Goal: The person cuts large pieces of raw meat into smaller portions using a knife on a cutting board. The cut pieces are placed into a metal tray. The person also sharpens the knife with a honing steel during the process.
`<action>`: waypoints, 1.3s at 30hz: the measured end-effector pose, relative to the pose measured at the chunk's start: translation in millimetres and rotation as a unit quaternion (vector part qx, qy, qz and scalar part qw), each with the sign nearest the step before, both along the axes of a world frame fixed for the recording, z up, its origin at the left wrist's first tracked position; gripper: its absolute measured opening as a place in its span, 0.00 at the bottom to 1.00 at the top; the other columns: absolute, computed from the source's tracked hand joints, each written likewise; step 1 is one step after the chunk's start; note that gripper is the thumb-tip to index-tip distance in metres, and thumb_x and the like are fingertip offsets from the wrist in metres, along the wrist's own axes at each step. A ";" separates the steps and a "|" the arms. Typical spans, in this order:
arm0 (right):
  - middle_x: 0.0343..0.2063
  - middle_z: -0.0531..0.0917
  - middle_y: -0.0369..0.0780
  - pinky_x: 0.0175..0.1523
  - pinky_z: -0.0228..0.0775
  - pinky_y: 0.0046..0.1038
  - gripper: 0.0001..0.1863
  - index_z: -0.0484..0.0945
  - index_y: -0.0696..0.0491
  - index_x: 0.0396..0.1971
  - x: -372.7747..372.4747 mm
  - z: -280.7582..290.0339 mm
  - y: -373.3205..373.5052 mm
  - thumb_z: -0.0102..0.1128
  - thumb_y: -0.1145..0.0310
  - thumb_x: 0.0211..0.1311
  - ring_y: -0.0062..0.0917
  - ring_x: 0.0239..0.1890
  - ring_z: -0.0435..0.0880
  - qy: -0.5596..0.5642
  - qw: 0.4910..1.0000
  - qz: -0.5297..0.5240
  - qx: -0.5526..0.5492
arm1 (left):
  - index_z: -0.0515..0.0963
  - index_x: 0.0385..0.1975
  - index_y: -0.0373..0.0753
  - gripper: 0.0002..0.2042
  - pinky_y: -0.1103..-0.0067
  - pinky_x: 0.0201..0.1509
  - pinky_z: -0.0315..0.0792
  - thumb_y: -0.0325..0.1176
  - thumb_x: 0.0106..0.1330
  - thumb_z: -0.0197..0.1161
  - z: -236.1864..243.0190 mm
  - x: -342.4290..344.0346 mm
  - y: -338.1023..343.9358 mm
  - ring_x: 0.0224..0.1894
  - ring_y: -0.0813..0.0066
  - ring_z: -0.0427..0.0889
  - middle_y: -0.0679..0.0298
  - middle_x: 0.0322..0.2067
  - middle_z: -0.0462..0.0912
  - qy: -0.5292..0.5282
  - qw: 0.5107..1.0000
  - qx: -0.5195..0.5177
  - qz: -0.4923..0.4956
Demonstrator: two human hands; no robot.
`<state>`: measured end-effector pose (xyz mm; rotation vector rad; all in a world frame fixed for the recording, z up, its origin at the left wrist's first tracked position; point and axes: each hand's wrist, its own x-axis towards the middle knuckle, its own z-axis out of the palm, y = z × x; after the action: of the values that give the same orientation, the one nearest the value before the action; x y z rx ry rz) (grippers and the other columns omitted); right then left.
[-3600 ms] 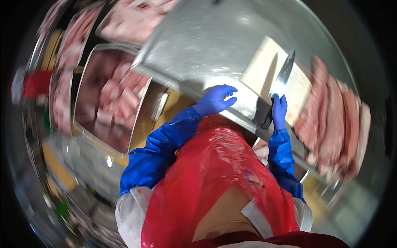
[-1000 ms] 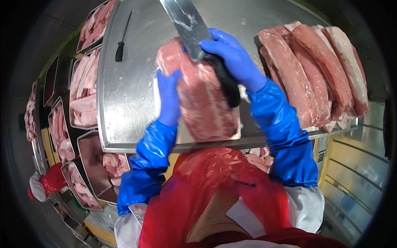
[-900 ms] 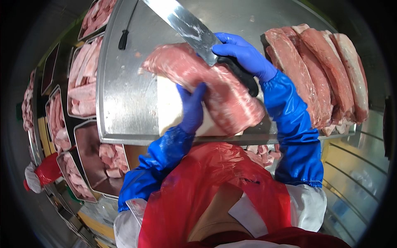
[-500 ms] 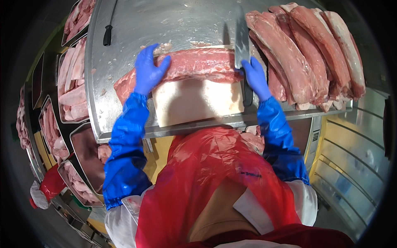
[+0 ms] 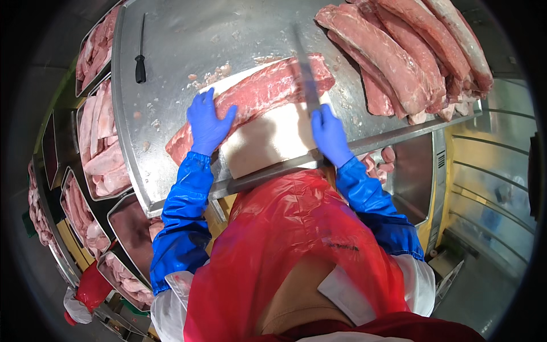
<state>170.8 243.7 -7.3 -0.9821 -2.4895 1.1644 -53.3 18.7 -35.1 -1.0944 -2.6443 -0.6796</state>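
My left hand [image 5: 208, 125] lies with spread fingers on a long pink pork loin [image 5: 256, 91], which slants across the white cutting board [image 5: 268, 137] and extends past its left edge. My right hand [image 5: 327, 137], to the right, is closed on the handle of a large knife [image 5: 305, 71]. Its motion-blurred blade points away from me, across the loin's right part. Small meat scraps [image 5: 213, 74] lie beside the board.
A pile of loins [image 5: 399, 57] sits on the steel table [image 5: 142, 114] at right; a black-handled rod [image 5: 140, 67] lies at left. Bins of meat [image 5: 97, 142] line the left side. Another person in a red apron [image 5: 94, 285] is at lower left.
The loin has been laid lengthwise on the board and now slants upward to the right. The knife has swung round from over the meat, and my right hand has moved slightly left and down.
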 end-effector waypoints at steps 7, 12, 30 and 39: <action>0.26 0.80 0.53 0.34 0.72 0.50 0.08 0.70 0.54 0.39 -73.7 -29.5 -48.5 0.49 0.65 0.66 0.51 0.29 0.80 0.022 0.988 0.024 0.149 | 0.57 0.68 0.35 0.52 0.56 0.64 0.60 0.57 0.45 0.73 9.7 3.7 68.1 0.61 0.54 0.69 0.51 0.61 0.69 -0.095 0.966 -0.224 -0.091; 0.27 0.80 0.52 0.33 0.73 0.50 0.07 0.68 0.53 0.40 -21.3 -23.1 -77.8 0.45 0.69 0.65 0.51 0.27 0.81 -0.093 0.985 0.060 0.130 | 0.61 0.65 0.35 0.50 0.58 0.59 0.64 0.55 0.42 0.75 12.8 1.6 65.1 0.58 0.56 0.71 0.53 0.56 0.73 -0.136 0.958 -0.237 -0.085; 0.27 0.81 0.53 0.36 0.70 0.52 0.11 0.69 0.53 0.44 135.4 -11.6 -61.7 0.50 0.65 0.65 0.52 0.30 0.80 -0.174 0.978 0.111 -0.024 | 0.60 0.68 0.39 0.47 0.55 0.70 0.55 0.54 0.48 0.70 0.6 -47.9 97.4 0.67 0.47 0.62 0.48 0.65 0.65 -0.122 0.981 -0.125 -0.088; 0.30 0.76 0.35 0.33 0.73 0.24 0.12 0.70 0.58 0.47 96.1 -45.8 30.6 0.49 0.66 0.72 0.21 0.31 0.78 0.120 0.942 -0.096 -0.299 | 0.70 0.61 0.34 0.41 0.68 0.66 0.65 0.60 0.53 0.64 15.4 -1.2 224.9 0.61 0.50 0.73 0.46 0.58 0.75 -0.362 0.876 -0.230 -0.220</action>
<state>266.9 274.3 -53.1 -1.1015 -1.8275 1.8907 -54.5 243.6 -19.7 -1.9389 -3.3292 -0.6369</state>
